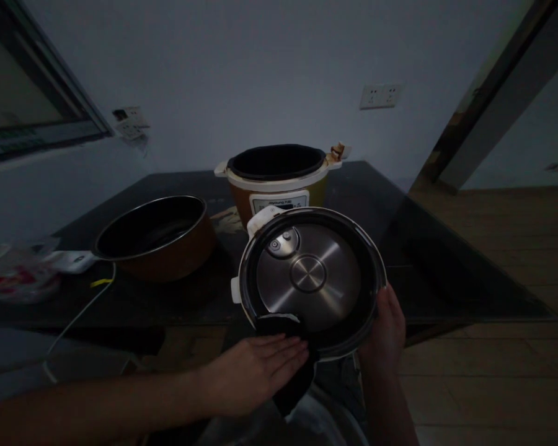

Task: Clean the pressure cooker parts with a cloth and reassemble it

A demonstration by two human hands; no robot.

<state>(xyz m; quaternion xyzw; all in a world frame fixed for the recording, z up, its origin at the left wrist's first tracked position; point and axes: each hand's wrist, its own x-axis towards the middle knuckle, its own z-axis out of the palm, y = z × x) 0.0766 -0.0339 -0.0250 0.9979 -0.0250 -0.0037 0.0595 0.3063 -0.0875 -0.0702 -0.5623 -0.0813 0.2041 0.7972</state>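
A round pressure cooker lid (339, 272) is tipped up with its steel inner side facing me. My right hand (385, 331) is closed on the lid's right rim, its fingertips behind the edge. With its fingers together, my left hand (260, 371) presses a black cloth (294, 389) to the lid's lower left rim. Behind the lid stands a white and brown electric pressure cooker (279, 186), uncovered, its front partly hidden. A brown inner pot (167, 260) with a dark inside sits on the dark table to its left.
The black table (428, 260) runs back to the wall. At the left lie a clear plastic bag (21, 279) with red marks, a white object (72, 261) and a pale cord (81, 316). Sockets (380, 96) are on the wall. Something pale and shiny (316, 418) is below the lid.
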